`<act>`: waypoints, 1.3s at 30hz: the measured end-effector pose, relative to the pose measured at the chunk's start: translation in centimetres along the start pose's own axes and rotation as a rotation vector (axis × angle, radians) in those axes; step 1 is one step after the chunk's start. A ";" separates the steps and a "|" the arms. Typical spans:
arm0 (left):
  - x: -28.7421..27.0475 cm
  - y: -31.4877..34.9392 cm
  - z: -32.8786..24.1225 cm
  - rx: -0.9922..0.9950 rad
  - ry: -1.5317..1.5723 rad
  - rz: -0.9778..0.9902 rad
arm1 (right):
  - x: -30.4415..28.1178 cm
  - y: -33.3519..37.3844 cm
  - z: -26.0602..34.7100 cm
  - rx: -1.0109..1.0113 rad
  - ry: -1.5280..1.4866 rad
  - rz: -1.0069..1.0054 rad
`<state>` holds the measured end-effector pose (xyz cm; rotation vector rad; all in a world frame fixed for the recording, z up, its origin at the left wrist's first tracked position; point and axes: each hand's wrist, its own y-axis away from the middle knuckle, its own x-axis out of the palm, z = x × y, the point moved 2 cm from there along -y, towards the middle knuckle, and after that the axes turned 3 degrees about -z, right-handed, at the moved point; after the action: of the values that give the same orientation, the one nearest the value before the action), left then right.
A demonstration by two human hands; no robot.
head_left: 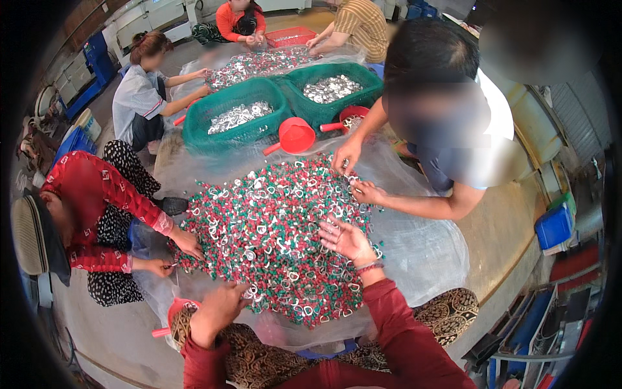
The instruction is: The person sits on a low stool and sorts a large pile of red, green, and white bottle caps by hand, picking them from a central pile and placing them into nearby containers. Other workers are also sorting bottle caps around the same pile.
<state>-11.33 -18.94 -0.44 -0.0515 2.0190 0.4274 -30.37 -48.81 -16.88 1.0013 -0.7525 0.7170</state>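
A wide pile of small red and green pellets point(278, 259), mixed with silvery ring-shaped pieces point(295, 242), lies spread before me on a translucent sheet point(421, 243). Over the pile's right side, my right hand point(350, 242) is turned palm up with its fingers stretched out; some silvery pieces show beside its fingertips. My left hand point(221, 310) is at the near left edge of the pile. Its fingers are curled, and whatever they may pinch is hidden.
Two green baskets point(194, 133) with silvery pieces stand beyond the pile, red scoops point(297, 135) beside them. A red scoop point(175, 318) lies by my left knee. Co-workers' hands point(188, 244) reach in from left and right point(366, 192). More people sit around a farther pile point(259, 65).
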 end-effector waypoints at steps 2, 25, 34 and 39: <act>1.2 0.4 0.7 0.032 -0.045 -0.044 | -0.1 1.4 0.9 0.004 0.045 -0.007; 28.2 -7.4 5.9 -0.752 0.418 -0.497 | -11.9 9.5 -7.6 -0.290 0.538 -0.569; 28.4 -9.3 2.9 -0.409 0.358 -0.607 | -12.2 7.5 -11.0 -0.421 1.234 -0.537; 28.2 -9.6 3.3 -0.437 0.370 -0.677 | -15.8 11.0 -6.4 -0.494 0.768 -0.876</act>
<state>-19.76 -22.78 -28.93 -1.1168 2.0698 0.4276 -46.54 -41.75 -26.87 0.4438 0.2091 0.0860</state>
